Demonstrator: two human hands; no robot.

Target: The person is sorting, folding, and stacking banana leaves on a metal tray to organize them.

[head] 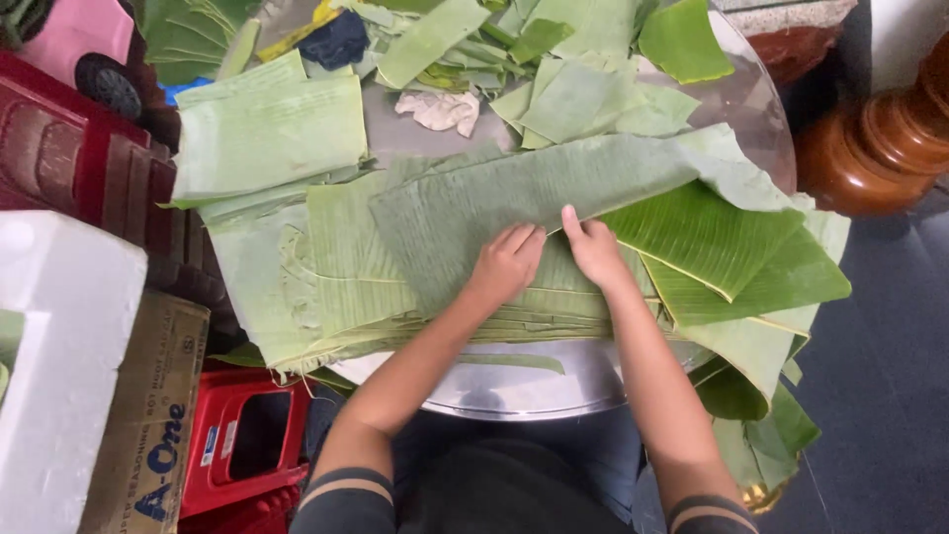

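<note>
On the round metal tray (554,391), the left hand (506,265) and right hand (595,249) press flat (fingers loosely extended, gripping nothing) on stacked green banana leaves (465,213).

Left hand (507,263) and right hand (593,249) pressed flat on top banana leaf (474,203), leaf stack (326,287), round metal tray (524,391)

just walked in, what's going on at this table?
A person is handling banana leaves on a round metal table. Both the left hand and the right hand press flat on the top leaf of a stack. More cut leaf pieces are heaped at the far side.
</note>
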